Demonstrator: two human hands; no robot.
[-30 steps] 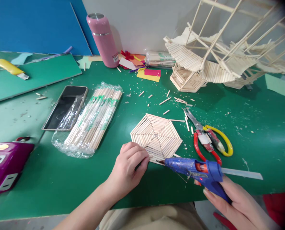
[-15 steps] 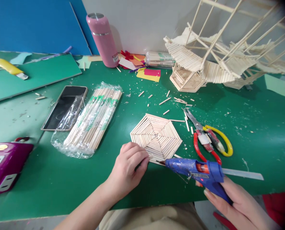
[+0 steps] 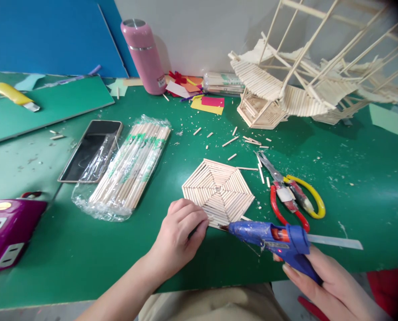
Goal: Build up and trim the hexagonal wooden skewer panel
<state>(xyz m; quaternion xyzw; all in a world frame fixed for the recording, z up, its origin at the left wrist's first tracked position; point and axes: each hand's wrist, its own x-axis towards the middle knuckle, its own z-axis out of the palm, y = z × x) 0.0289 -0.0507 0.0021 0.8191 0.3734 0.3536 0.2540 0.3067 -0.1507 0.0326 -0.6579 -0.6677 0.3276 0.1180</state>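
Observation:
A flat hexagonal panel of thin wooden sticks point(image 3: 220, 189) lies on the green table, its sticks laid in rings around a small centre. At its near left edge, the fingers of my left hand point(image 3: 182, 232) are closed in a pinch; the fingertips partly hide the edge sticks there. My right hand point(image 3: 322, 276) is wrapped round the handle of a blue hot glue gun point(image 3: 268, 236). The gun's dark nozzle points left and meets the panel's near edge, close to my left fingertips. A pale glue stick point(image 3: 335, 241) sticks out of its back, and a small red light glows on its side.
Scissors point(image 3: 285, 191) with red and yellow handles lie right of the panel, amid stick offcuts point(image 3: 230, 141). To the left are bagged sticks point(image 3: 132, 169), a phone point(image 3: 90, 149) and a purple power strip point(image 3: 13, 232). Behind stand a pink flask point(image 3: 144, 58) and a stick-built model point(image 3: 285, 89).
The glue gun in my right hand has shifted slightly left, its nozzle moving along the panel's near edge toward my left fingers. My left hand stays in place.

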